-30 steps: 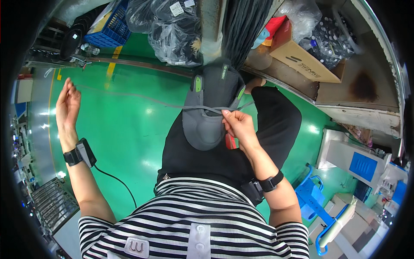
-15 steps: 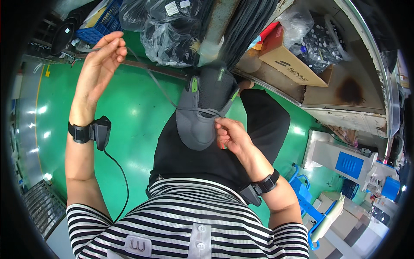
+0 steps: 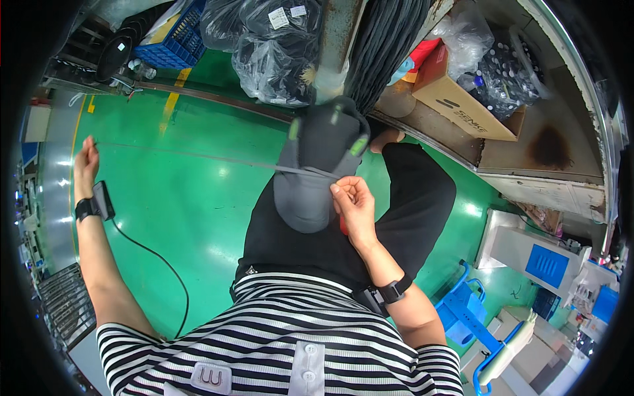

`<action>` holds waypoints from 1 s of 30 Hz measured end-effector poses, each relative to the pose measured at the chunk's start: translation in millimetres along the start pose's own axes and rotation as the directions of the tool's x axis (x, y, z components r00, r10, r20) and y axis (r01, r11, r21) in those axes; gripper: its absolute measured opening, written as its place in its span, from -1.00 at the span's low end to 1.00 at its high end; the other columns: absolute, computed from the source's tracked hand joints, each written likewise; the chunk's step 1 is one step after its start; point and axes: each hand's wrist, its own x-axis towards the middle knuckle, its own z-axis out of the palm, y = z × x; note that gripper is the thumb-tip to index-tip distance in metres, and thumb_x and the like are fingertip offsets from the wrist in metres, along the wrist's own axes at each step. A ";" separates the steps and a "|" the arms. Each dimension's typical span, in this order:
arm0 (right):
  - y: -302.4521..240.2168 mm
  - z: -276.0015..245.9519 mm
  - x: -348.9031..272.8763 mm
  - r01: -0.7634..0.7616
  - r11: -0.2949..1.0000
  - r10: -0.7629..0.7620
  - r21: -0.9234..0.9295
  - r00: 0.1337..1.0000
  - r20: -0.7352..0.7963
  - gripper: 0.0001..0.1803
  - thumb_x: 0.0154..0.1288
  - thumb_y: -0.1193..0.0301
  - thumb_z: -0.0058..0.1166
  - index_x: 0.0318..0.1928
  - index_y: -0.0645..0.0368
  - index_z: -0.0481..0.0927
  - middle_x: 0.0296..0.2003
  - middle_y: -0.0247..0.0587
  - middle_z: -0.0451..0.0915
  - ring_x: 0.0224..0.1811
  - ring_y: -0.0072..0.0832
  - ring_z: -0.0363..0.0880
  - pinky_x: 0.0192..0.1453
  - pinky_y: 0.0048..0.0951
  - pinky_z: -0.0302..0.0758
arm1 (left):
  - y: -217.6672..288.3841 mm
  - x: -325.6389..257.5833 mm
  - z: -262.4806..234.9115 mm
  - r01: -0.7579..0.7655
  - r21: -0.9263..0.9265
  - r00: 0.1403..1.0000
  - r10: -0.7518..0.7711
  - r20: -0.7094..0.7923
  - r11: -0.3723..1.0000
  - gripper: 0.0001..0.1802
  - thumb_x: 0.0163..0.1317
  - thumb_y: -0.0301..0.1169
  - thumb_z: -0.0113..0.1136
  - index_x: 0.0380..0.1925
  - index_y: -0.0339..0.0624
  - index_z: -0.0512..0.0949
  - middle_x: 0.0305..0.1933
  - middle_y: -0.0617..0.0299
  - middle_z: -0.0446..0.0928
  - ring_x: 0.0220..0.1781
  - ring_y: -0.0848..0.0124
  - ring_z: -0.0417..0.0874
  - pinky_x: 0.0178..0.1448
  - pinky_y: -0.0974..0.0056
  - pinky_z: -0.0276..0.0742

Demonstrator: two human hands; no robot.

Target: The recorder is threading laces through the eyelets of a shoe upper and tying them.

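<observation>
Looking down through the head camera, you have a grey shoe (image 3: pixel 317 165) resting sole-down on your lap, over your black trousers (image 3: pixel 396 218), its toe pointing back toward your striped shirt (image 3: pixel 284 336) and its heel toward the rusty post (image 3: pixel 338 39) ahead. Your right hand (image 3: pixel 354 208) sits just beside the shoe's right edge, touching it near the laces, with the fingers curled together and pinched on the near end of a thin grey lace (image 3: pixel 198 157). That lace runs taut from the shoe's top, out to your left across the green floor (image 3: pixel 172 218), all the way to your left hand (image 3: pixel 86 168), which is stretched far out to the side, well apart from the shoe. Your left fingers are closed on the lace's far end. A black wrist device (image 3: pixel 99 203) sits on your left forearm, with a dark cable (image 3: pixel 158 264) trailing back toward your body. Beyond the shoe hang black plastic bags (image 3: pixel 274 46) and a bundle of dark cords (image 3: pixel 383 46); a cardboard box (image 3: pixel 462 99) lies on the shelf to the right, and a blue crate (image 3: pixel 173 39) stands at the upper left.
</observation>
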 end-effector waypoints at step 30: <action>-78.0 27.0 18.1 0.322 -0.370 -0.228 -0.871 0.878 0.421 -0.94 0.03 0.47 0.14 -0.46 0.16 0.53 -0.56 -0.11 0.61 -0.48 -0.23 0.68 -0.43 -0.26 0.56 | -325.5 -339.5 228.1 -0.517 0.760 0.739 -0.244 0.628 0.393 -0.92 0.23 -0.45 0.27 -0.37 -0.24 0.62 -0.54 0.37 0.38 -0.56 0.56 0.32 -0.46 0.37 0.24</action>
